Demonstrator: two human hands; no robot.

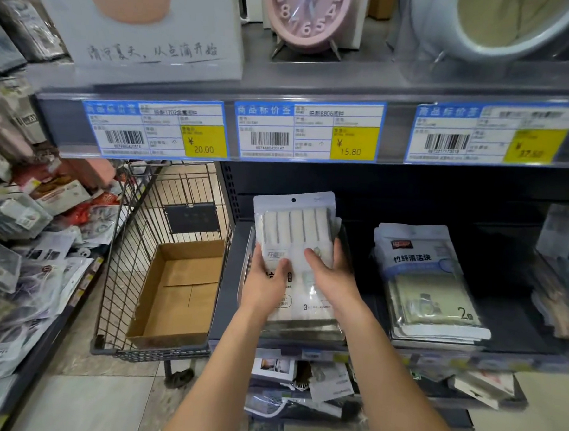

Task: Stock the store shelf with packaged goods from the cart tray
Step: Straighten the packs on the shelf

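A clear pack of white cleaning cloths with a hang hole at its top lies on a stack of the same packs at the left of the dark shelf. My left hand grips the pack's lower left part, thumb on top. My right hand holds its lower right edge, fingers curled round the side. The wire cart stands left of the shelf with an open cardboard box in it; the box looks bare inside.
A second stack of packs with blue labels lies to the right on the same shelf. The upper shelf's price rail juts out above my hands. Loose packaged goods pile up on the left. More packs sit on the shelf below.
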